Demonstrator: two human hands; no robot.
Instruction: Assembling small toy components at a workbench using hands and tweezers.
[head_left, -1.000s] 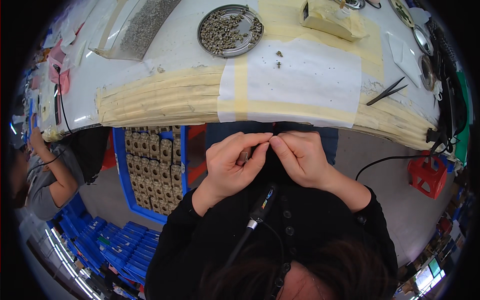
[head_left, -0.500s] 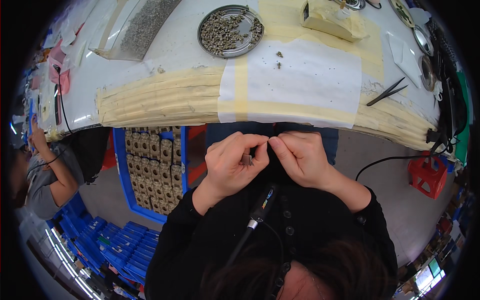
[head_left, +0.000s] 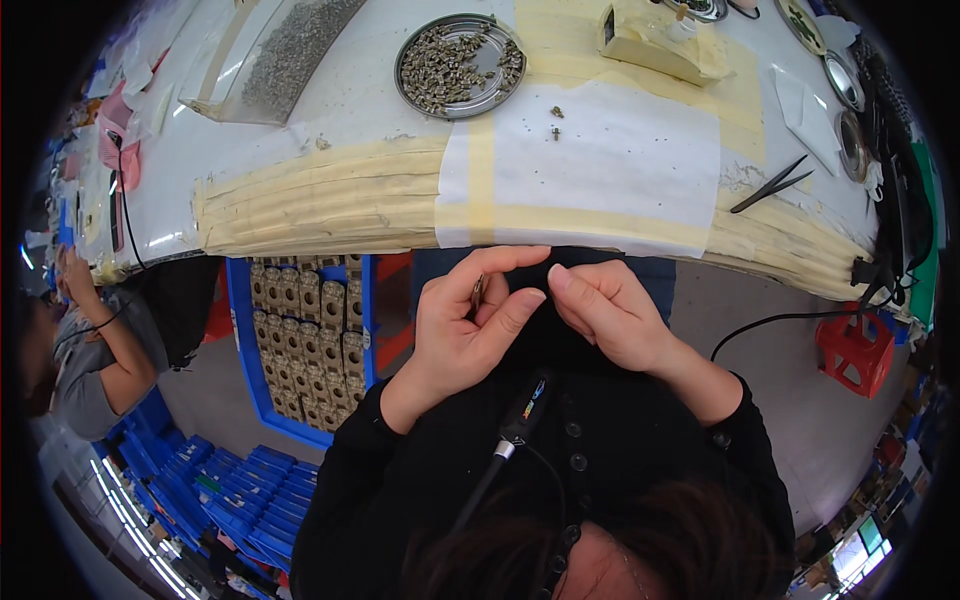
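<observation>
Both hands are over my lap, just below the table's front edge. My left hand point(head_left: 462, 318) has its thumb and index finger apart, while its other fingers curl round a small, shiny metal piece point(head_left: 480, 290); most of that piece is hidden. Opposite it, a short gap away, my right hand point(head_left: 615, 312) has its thumb pressed to its curled fingers, and what it may hold is too small to make out. On the white paper point(head_left: 610, 170) beyond lie two small metal fittings point(head_left: 557, 133) and several tiny specks.
A round metal dish point(head_left: 408, 95) of small metal parts stands beyond the paper. Tweezers point(head_left: 770, 185) lie at its right. A clear bag point(head_left: 225, 90) of tiny parts is far left. Below the table, a blue crate point(head_left: 265, 395) holds metal blocks. A co-worker point(head_left: 115, 350) sits left; a red stool point(head_left: 855, 350) stands right.
My two hands have drawn apart from touching fingertips. The left thumb and index finger have spread, and the metal piece has turned among the left fingers.
</observation>
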